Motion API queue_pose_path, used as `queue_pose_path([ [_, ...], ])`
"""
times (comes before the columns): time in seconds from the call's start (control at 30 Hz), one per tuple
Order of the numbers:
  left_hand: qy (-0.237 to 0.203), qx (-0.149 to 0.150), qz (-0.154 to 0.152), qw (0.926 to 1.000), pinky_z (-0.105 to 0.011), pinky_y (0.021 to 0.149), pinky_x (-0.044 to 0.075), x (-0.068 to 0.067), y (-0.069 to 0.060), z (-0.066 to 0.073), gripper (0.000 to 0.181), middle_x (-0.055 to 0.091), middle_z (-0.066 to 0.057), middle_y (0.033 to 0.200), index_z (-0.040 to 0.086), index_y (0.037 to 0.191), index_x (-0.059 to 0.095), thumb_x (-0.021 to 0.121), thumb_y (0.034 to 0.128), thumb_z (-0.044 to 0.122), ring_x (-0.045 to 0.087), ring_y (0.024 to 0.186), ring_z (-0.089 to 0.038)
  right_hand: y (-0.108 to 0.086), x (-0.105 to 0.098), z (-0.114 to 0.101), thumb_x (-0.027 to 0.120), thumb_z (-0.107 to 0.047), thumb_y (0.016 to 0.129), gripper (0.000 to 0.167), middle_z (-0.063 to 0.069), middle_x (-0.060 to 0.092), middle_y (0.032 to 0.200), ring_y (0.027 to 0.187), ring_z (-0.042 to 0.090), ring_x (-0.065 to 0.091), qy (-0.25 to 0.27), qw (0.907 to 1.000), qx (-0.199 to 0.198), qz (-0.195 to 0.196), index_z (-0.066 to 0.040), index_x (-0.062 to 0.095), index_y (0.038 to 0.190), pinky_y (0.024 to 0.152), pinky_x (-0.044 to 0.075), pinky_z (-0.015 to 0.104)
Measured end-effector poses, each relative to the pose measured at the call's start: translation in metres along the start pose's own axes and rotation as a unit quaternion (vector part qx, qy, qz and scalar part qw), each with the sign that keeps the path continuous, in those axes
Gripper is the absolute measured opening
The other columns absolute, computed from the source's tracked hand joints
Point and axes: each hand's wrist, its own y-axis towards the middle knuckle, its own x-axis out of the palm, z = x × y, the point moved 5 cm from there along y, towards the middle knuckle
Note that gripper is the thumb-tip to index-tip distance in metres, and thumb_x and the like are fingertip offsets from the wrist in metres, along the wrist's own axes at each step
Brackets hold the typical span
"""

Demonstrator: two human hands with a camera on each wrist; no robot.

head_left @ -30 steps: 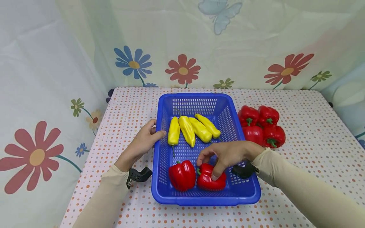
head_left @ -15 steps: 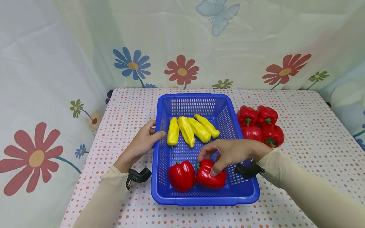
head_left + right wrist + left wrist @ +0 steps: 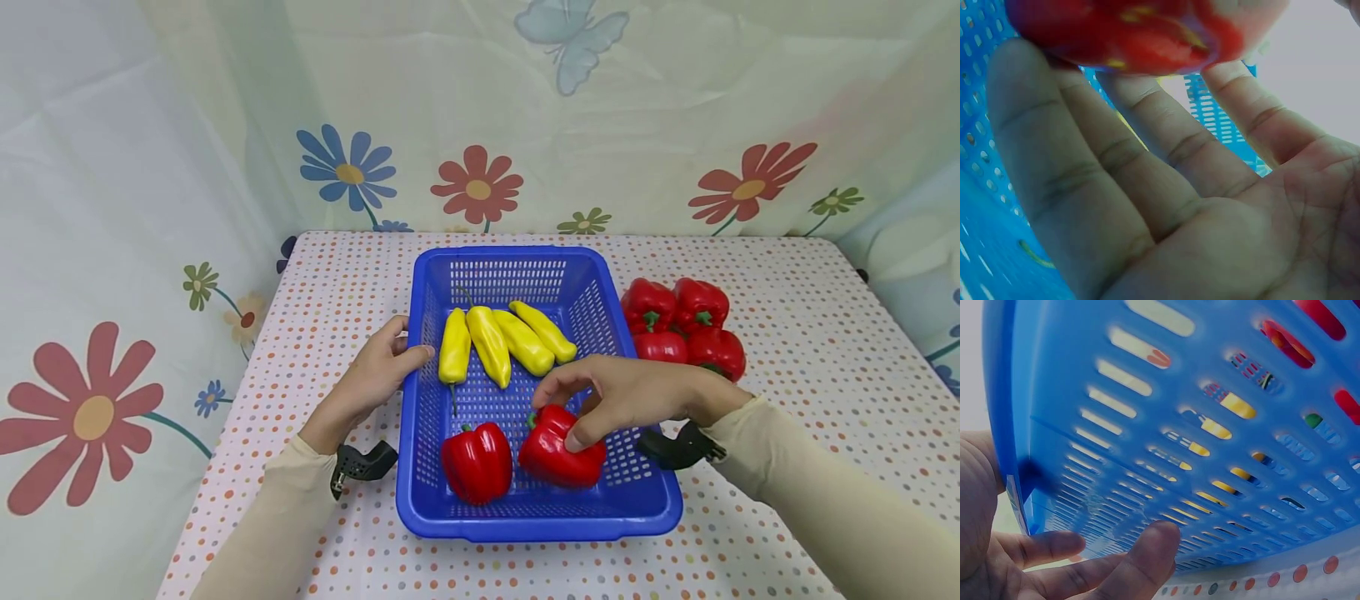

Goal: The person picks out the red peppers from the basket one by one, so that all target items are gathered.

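My right hand (image 3: pixel 637 392) holds a red bell pepper (image 3: pixel 558 458) between thumb and fingers, above the front right of the blue plastic basket (image 3: pixel 540 530). In the right wrist view the fingers meet the underside of this red bell pepper (image 3: pixel 1147 37). A second red bell pepper (image 3: pixel 477 465) lies beside it, at the front left of the basket. My left hand (image 3: pixel 378 367) grips the left rim, its thumb over the edge. Seen in the left wrist view, the fingers (image 3: pixel 1147 562) lie against the slotted outer wall (image 3: pixel 1085 481).
Several yellow peppers (image 3: pixel 491 343) lie in the back half of the basket. Outside its right wall, several red bell peppers (image 3: pixel 701 303) sit in a cluster, partly behind my right hand. A dotted cloth (image 3: pixel 810 333) covers the table, with a flowered curtain (image 3: pixel 420 100) behind.
My right hand has lifted the red bell pepper slightly and shifted it to the right and back, tilting it. My left hand stays on the rim.
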Motion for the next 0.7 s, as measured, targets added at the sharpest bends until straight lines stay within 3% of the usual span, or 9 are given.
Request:
queue_pose_path([
  [0.4,0.001,0.001,0.0,1.0,-0.043,0.07,0.067,0.0,0.0,0.0,0.049,0.07,-0.029,0.116,0.0,0.147,0.041,0.055,0.1049,0.019,0.078,0.086,-0.038,-0.017,-0.007,0.001,0.084,-0.017,0.085,0.061,0.016,0.058,0.143,0.117,0.033,0.066,0.019,0.9991,0.002,0.039,-0.006,0.059,0.14,0.085,0.065,0.046],
  [0.7,0.002,0.0,-0.001,1.0,-0.043,0.07,0.066,0.0,0.0,0.0,0.048,0.07,-0.029,0.115,0.001,0.147,0.041,0.055,0.105,0.019,0.078,0.085,-0.037,-0.037,-0.015,0.002,0.086,-0.021,0.084,0.061,0.017,0.06,0.138,0.115,0.034,0.066,-0.006,0.9957,-0.012,0.092,-0.009,0.06,0.137,0.08,0.066,0.045],
])
